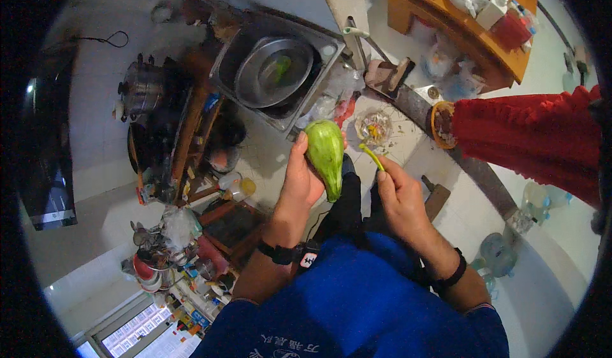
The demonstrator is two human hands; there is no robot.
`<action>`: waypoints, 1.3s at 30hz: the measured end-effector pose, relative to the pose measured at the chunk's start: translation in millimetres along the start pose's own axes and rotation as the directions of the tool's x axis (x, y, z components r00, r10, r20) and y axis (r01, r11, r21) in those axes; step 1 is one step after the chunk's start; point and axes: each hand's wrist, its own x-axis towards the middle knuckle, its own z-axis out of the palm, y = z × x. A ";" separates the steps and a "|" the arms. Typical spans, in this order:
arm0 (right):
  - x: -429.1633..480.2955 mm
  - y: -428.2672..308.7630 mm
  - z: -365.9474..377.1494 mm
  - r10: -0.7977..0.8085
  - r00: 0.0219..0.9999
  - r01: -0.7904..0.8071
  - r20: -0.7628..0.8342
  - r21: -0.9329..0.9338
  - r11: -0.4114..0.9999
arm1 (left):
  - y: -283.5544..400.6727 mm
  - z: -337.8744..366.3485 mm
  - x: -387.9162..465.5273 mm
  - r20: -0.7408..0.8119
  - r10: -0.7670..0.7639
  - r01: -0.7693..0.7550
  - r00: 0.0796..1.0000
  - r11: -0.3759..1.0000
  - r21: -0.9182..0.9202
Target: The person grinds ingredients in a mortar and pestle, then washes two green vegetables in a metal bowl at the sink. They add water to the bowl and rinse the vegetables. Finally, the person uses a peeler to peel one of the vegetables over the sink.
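My left hand [303, 171] grips a pale green, pear-shaped gourd [325, 155], its narrow end pointing toward me. The skin looks streaked, lighter in places. Between the thumb and fingers of my right hand [401, 190] is a slim yellow-green stick-like item [372, 156]; whether it is a stem, a peel strip or a tool handle I cannot tell. It is apart from the gourd. Beyond my hands, a clear plastic-looking container [374, 126] with scraps stands on the tiled floor. A round metal basin [248, 92] rests in the sink [279, 121], with a green piece [282, 67] inside.
At the left are a stove [165, 133] and a steel pot [141, 85]. A cluttered shelf [191, 281] with utensils and bottles lies lower left. Upper right, a wooden table [459, 23] bears bags and boxes. Red cloth [526, 143] and large plastic bottles [497, 255] are at right.
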 end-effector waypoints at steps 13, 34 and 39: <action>-9.0 -16.5 18.0 -0.502 0.864 0.471 0.020 -0.380 0.796 | -15.8 1.2 -7.3 0.016 0.046 -0.046 0.999 0.999 0.006; -28.5 4.6 -5.2 -0.255 0.963 0.251 -0.083 -0.056 0.966 | -11.0 2.4 15.8 -0.105 0.024 -0.032 0.994 0.997 -0.072; -22.1 7.7 -15.3 -0.273 0.955 0.265 -0.113 -0.086 0.960 | -21.1 3.0 40.8 -0.280 -0.022 0.039 0.960 0.998 0.056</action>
